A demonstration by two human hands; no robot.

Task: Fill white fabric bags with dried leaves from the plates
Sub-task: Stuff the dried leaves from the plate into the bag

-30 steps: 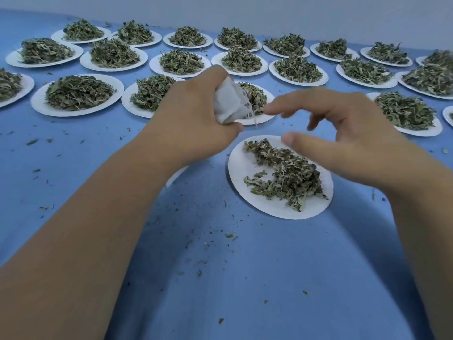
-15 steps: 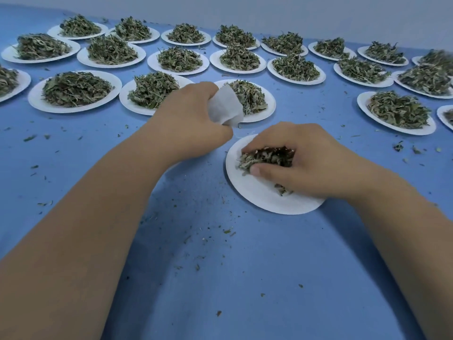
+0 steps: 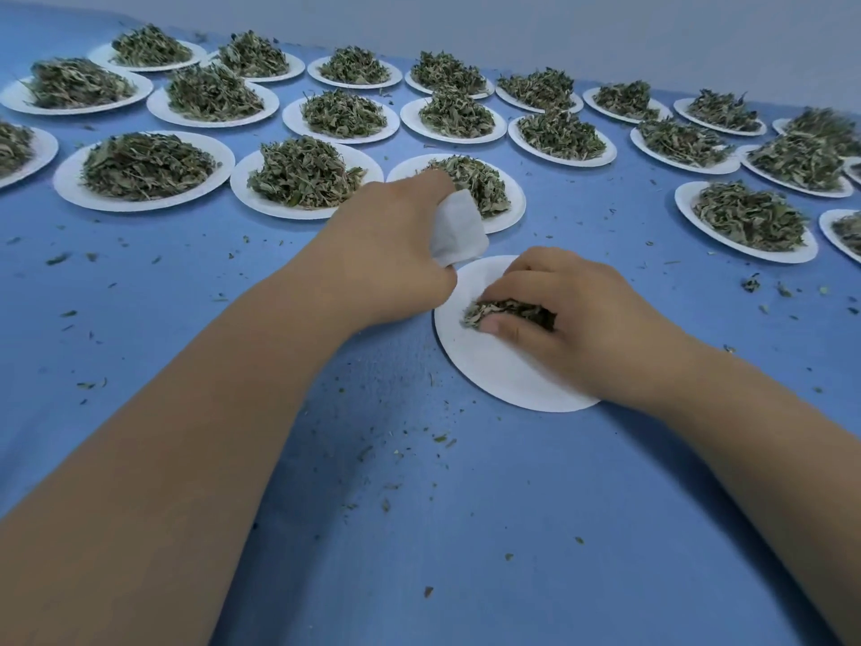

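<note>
Many heaped plates (image 3: 144,171) fill the upper frame. At centre, my right hand (image 3: 573,319) clutches dried leaves (image 3: 505,311) on the near plate (image 3: 489,370); my left hand (image 3: 386,254) grips the white fabric bag (image 3: 459,233).

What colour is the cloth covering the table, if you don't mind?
Blue: the cloth shows plainly in the head view, flecked with bits of dried leaf.

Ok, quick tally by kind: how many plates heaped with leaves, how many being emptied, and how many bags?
Heaped plates: 21 countable; the frame edges may hide more.
Plate being emptied: 1; the right hand grips dried leaves on it.
White fabric bag: 1, held in the left hand.
Total: 23.
</note>
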